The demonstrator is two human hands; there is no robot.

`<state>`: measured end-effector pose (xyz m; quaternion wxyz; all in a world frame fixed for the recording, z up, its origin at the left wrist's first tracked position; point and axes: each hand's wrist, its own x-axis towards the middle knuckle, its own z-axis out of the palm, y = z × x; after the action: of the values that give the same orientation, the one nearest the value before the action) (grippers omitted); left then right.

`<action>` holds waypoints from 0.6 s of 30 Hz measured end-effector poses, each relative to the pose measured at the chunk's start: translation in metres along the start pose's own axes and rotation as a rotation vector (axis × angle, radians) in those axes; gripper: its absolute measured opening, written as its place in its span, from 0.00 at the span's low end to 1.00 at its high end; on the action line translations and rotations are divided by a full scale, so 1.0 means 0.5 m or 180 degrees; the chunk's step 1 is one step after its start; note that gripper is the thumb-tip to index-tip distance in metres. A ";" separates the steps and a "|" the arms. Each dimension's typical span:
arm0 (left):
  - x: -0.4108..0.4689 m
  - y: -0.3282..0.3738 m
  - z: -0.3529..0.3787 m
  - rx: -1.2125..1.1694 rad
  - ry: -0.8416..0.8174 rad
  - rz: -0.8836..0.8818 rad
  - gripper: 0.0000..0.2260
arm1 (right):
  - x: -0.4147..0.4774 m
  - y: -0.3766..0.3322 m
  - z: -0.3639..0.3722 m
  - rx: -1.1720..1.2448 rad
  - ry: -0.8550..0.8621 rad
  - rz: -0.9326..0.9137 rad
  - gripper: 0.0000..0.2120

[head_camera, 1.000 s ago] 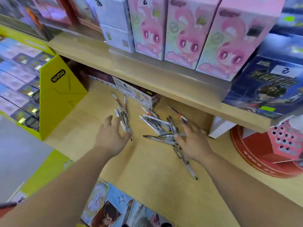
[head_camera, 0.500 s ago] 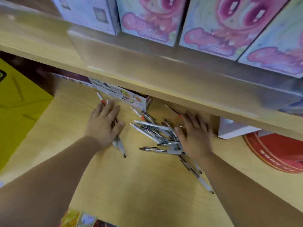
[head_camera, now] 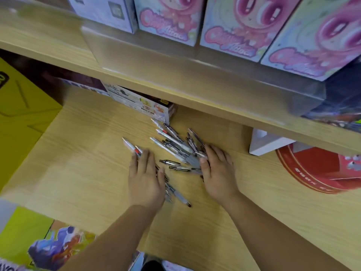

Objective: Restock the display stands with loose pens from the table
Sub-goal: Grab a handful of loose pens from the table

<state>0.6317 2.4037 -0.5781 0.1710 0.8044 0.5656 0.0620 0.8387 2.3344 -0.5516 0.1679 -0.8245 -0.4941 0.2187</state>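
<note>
A shop: boxed toys (head_camera: 234, 22) line wooden display shelves (head_camera: 175, 90).

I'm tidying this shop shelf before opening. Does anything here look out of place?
Yes: a heap of loose silver-and-white pens lies criss-crossed on the light wooden table, pointing every way rather than standing in a display. The left hand and right hand rest flat on its edges.
</note>
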 end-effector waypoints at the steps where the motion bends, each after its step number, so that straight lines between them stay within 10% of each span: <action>1: -0.015 0.021 0.007 -0.0064 0.0030 -0.0082 0.28 | -0.008 0.006 -0.007 0.0150 -0.0031 -0.0045 0.36; 11: -0.057 0.045 -0.069 -0.0717 -0.0227 0.0315 0.39 | -0.074 0.108 -0.070 -0.0620 -0.0962 -0.0260 0.67; 14: -0.031 -0.035 -0.085 0.0001 -0.0503 0.1332 0.50 | -0.056 0.108 -0.069 -0.0431 -0.0922 -0.0298 0.65; 18: 0.029 -0.082 -0.078 0.0542 -0.0701 0.1344 0.61 | 0.007 0.096 -0.066 -0.0084 -0.0638 -0.0343 0.58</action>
<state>0.5888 2.4377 -0.5571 0.1465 0.9181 0.3662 -0.0396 0.8931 2.3137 -0.5477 0.1182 -0.7729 -0.5549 0.2842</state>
